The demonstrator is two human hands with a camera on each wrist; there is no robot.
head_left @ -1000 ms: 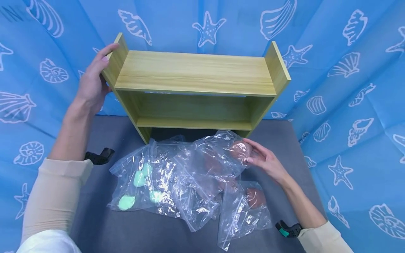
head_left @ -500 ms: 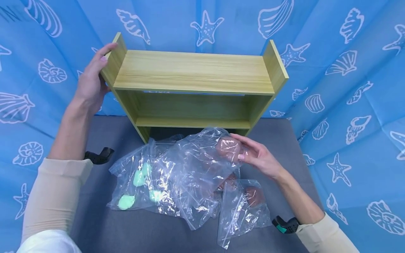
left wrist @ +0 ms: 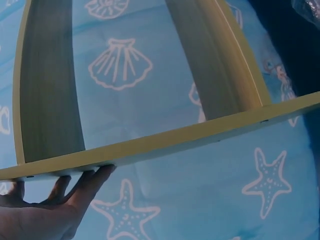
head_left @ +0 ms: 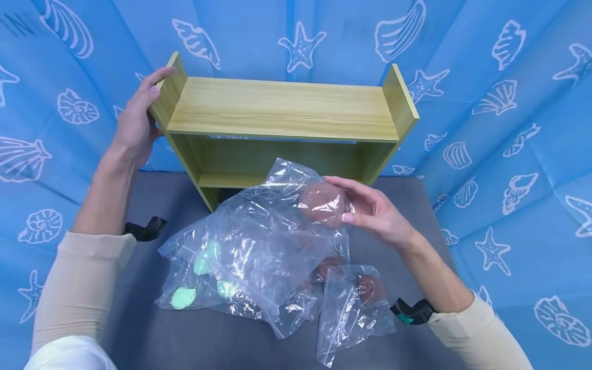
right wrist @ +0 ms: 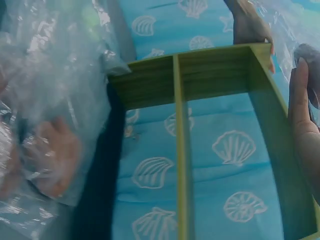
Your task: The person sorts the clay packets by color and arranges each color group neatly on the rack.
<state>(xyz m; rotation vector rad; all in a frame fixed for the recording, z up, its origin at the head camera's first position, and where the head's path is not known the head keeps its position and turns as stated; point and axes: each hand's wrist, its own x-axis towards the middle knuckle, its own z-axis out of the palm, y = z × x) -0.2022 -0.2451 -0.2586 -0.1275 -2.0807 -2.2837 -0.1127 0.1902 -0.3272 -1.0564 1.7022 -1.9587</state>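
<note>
Now right hand (head_left: 376, 213) grip pinching bagged brown ball (head_left: 322, 204), left hand (head_left: 134, 123) gripping shelf (head_left: 282, 105)

Blue seashell-printed cloth (head_left: 509, 128) walls in a dark grey tabletop (head_left: 157, 329).

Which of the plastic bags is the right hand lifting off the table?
The big bag with the brown lump, which the right hand pinches. The green-pieces bag and small brown-lump bag lie flat.
</note>
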